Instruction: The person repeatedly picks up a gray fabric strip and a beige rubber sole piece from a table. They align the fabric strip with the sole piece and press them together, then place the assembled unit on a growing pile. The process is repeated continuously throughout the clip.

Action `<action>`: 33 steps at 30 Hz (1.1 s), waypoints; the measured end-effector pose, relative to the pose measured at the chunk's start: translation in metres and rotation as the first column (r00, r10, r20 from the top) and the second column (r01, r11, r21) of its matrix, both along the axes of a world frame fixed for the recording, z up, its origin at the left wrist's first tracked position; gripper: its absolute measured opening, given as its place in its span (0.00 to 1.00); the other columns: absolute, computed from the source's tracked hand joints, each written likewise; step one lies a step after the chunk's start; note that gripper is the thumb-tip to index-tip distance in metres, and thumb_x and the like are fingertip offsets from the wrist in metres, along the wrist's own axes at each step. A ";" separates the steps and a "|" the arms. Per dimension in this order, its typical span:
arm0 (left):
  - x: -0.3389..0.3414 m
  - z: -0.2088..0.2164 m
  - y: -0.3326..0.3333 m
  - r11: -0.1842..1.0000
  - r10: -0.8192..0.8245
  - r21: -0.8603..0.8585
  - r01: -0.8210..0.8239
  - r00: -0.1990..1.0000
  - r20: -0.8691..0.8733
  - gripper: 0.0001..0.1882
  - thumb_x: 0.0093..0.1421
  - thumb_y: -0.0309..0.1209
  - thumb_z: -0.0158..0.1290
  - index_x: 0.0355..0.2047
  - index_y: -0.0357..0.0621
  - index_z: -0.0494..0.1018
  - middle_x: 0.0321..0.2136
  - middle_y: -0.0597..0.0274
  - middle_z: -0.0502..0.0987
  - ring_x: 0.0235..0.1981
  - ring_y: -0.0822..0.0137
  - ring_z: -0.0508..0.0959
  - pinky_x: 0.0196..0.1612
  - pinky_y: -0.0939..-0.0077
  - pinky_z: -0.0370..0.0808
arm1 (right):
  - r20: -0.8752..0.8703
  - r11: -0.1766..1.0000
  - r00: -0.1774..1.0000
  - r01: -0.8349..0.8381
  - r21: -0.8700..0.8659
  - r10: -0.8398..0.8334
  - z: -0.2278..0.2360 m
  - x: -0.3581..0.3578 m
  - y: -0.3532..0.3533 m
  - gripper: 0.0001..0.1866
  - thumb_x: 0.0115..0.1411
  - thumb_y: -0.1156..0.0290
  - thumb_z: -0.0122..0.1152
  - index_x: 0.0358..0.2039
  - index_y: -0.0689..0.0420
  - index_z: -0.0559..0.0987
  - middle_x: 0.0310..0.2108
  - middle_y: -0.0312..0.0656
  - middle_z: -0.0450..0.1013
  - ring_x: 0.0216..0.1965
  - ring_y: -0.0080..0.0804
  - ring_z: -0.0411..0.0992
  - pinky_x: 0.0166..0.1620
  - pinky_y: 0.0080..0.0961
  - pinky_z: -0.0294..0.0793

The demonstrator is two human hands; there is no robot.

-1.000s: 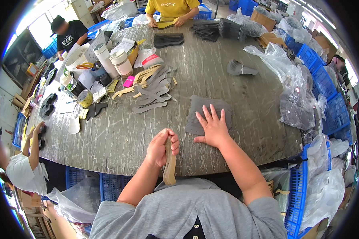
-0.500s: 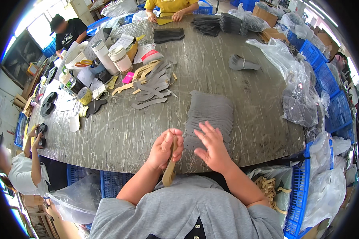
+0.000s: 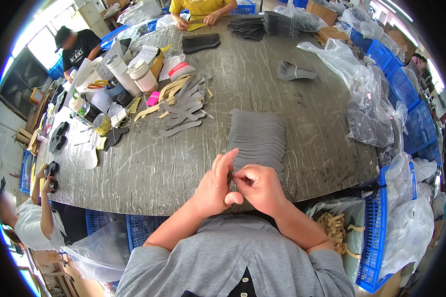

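Note:
My left hand (image 3: 214,185) and my right hand (image 3: 260,187) meet in front of my chest, over the table's near edge. A small dark brown piece (image 3: 229,177) shows between them; most of it is hidden, so its kind is unclear. The left fingers curve up around one side of it, with the thumb sticking out towards the right hand. My right hand is closed in a pinch against it. Just beyond lies a fanned stack of grey curved strips (image 3: 256,136), overlapping in a row.
Loose grey and tan strips (image 3: 183,106) lie left of centre. Near them stand a white jar (image 3: 142,76) and a roll of tape (image 3: 101,123). A banded grey bundle (image 3: 296,72) sits at right. Blue crates (image 3: 374,237) and plastic bags flank the table. Other people work around it.
My right hand has moved left and closed in a pinch beside the left hand. The tan strip-shaped piece that hung from my left hand no longer shows as such.

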State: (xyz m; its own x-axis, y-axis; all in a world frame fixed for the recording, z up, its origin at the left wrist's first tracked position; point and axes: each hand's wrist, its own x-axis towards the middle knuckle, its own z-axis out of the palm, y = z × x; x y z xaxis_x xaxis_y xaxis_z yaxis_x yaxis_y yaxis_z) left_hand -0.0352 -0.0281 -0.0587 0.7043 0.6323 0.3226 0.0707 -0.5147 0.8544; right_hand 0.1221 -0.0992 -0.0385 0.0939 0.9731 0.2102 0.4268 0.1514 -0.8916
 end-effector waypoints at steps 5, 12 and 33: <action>-0.002 -0.005 -0.005 0.962 -0.066 -0.243 0.125 0.969 0.238 0.53 0.52 0.68 0.51 0.64 0.38 0.53 0.35 0.59 0.65 0.27 0.69 0.67 0.29 0.75 0.69 | -0.434 0.982 0.898 -0.135 -0.133 0.065 -0.008 0.004 0.003 0.01 0.55 0.82 0.62 0.28 0.63 0.79 0.24 0.34 0.74 0.27 0.16 0.69 0.29 0.17 0.67; 0.005 0.008 0.002 0.681 0.330 -0.731 0.033 0.878 0.347 0.06 0.69 0.29 0.46 0.39 0.39 0.69 0.25 0.61 0.75 0.22 0.75 0.74 0.25 0.81 0.73 | -0.887 0.967 0.424 -0.240 0.085 0.183 -0.039 0.009 0.009 0.05 0.64 0.78 0.46 0.36 0.61 0.73 0.34 0.39 0.73 0.36 0.22 0.71 0.41 0.21 0.72; -0.034 -0.011 0.047 0.796 0.052 -0.551 -0.252 0.934 -0.352 0.05 0.55 0.26 0.60 0.29 0.37 0.77 0.17 0.69 0.73 0.18 0.80 0.70 0.22 0.83 0.65 | -0.729 0.928 0.592 0.094 -0.361 -0.344 -0.055 0.120 -0.063 0.13 0.62 0.71 0.61 0.43 0.53 0.66 0.27 0.31 0.66 0.19 0.12 0.58 0.20 0.10 0.53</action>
State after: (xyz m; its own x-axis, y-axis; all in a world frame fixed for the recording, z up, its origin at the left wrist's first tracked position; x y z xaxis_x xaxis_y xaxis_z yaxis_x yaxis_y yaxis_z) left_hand -0.0690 0.0186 -0.0701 0.5802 0.7343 -0.3524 0.4109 0.1097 0.9051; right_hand 0.2418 -0.1622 -0.0935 0.3155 0.9011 -0.2976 -0.4469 -0.1355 -0.8843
